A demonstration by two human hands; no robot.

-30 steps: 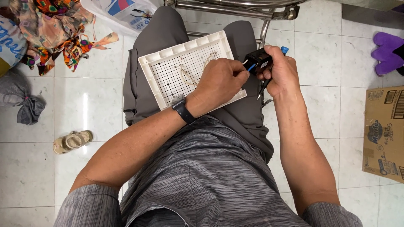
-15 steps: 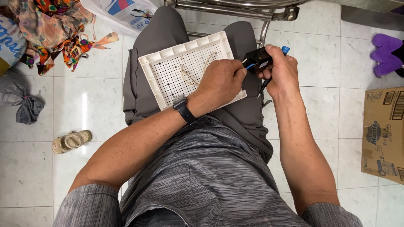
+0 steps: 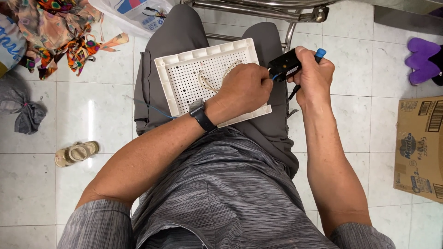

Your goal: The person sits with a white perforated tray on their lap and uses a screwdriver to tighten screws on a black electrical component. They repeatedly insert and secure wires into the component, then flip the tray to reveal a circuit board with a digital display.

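1. A white plastic tray with many small holes (image 3: pixel 184 74) lies on the person's lap, on the grey trousers (image 3: pixel 184 32).
2. The left hand (image 3: pixel 244 90) rests on the right part of the tray. Its fingers are curled in and pressed together, and the tips pinch something small at the black box. It is too small to tell what it is.
3. A black watch (image 3: pixel 201 115) sits on the left wrist, over the near edge of the tray.
4. The right hand (image 3: pixel 314 76) is just past the right edge of the tray. Its fingers are wrapped tight around a small black plastic box (image 3: pixel 285 67) and a tool with a blue handle tip (image 3: pixel 320 52).
5. The black box is between the two hands, just beside the tray's right edge.
6. A thin blue wire (image 3: pixel 152 108) hangs by the left side of the tray.
7. A small tan sandal (image 3: pixel 76 153) lies on the white tile floor, well to the left of the tray.
8. A brown cardboard box (image 3: pixel 422 147) stands far to the right of the tray.
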